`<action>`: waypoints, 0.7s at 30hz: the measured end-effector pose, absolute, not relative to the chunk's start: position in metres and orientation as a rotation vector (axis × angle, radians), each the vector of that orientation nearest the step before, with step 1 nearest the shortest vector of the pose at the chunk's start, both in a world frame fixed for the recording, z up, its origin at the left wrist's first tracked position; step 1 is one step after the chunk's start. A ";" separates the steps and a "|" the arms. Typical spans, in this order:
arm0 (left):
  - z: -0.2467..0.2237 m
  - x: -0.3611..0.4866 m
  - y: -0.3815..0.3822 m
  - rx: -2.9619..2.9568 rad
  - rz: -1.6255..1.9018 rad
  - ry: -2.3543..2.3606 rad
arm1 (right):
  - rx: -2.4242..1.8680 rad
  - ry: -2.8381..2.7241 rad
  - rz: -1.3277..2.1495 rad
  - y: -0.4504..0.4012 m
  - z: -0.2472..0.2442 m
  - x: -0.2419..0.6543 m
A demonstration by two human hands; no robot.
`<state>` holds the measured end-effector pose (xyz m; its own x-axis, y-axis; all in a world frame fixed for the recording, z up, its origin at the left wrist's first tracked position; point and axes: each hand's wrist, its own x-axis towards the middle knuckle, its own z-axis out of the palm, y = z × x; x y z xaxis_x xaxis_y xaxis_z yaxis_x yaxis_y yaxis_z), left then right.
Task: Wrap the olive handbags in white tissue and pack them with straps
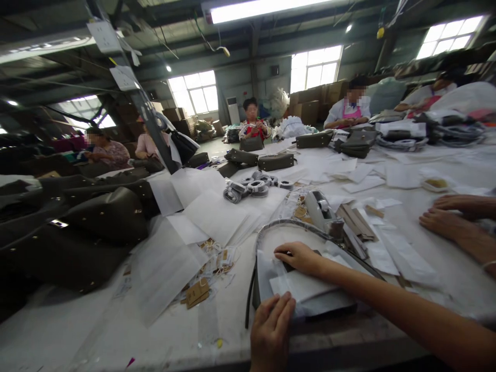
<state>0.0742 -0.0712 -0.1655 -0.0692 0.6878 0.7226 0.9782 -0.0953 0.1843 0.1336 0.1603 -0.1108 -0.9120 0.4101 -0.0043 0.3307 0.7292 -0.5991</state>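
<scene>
A dark handbag lies at the table's near edge with white wrapping sheets over its front. A long strap, covered in clear wrap along its curve, loops behind it. At the bag's near left corner, my left hand has its fingers pressed together over the edge of the bag and the sheet. My right hand reaches across from the right and rests on top, its fingertips pinched at the upper part of the white sheet. Under that palm a dark patch of the bag shows; what lies beneath the sheets is hidden.
Brown hang tags and loose white sheets lie left. A tape dispenser and cardboard strips stand just beyond the bag. Wrapped strap coils lie farther back. Dark bags are heaped left. Another person's hands rest at right.
</scene>
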 end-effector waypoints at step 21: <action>-0.121 0.028 -0.055 -0.795 -2.158 -2.353 | -1.253 -2.011 0.863 0.199 -0.093 0.249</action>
<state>0.0279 -0.0547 -0.1213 -0.8728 0.4408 0.2096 0.2469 0.0282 0.9686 0.2488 0.1986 -0.0932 -0.3655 0.9178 0.1550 0.5202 0.3395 -0.7837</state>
